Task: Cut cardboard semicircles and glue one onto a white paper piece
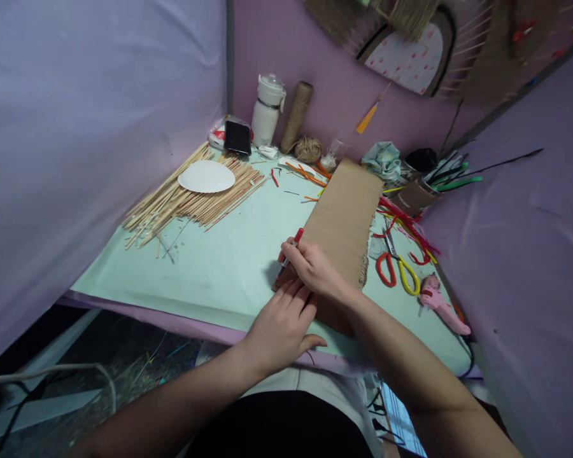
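Snugly, right grip (312, 270) around marker (297, 237).

Was closed in by soft lilac cloth: left wall (100, 114), back wall (310, 57), right wall (530, 267), around a pale green table (219, 267). Showed dark, littered floor (124, 356) below its near-left edge.

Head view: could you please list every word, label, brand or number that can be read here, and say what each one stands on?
No text can be read in this view.
The white bottle: no label shows.
The phone: its screen is dark.
The packet behind the phone: red print, too blurred to read.
The red-capped pen in the right hand: any marking is too small to read.
The pink glue gun: no readable marking.
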Demonstrator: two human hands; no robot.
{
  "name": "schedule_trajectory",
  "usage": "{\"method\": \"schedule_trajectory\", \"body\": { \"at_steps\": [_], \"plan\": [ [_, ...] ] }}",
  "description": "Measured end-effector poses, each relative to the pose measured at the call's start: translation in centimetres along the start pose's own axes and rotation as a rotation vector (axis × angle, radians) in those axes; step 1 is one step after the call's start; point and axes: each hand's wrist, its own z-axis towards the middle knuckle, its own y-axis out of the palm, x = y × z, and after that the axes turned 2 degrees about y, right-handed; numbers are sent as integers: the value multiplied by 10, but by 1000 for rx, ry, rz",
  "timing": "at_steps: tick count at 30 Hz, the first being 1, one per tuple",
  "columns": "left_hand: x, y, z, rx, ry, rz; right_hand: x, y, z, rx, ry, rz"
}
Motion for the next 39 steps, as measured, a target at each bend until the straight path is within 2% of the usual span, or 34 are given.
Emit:
{"method": "schedule_trajectory", "body": {
  "at_steps": [6,20,39],
  "plan": [
    [0,2,-1,7,-9,-8,-3,3,5,-59,9,-23],
    [0,2,-1,-13,-11,22,-17,3,21,-207,-70,-268],
    [1,-1,1,3,-33,-8,5,-15,15,-94,4,-93]
  ]
}}
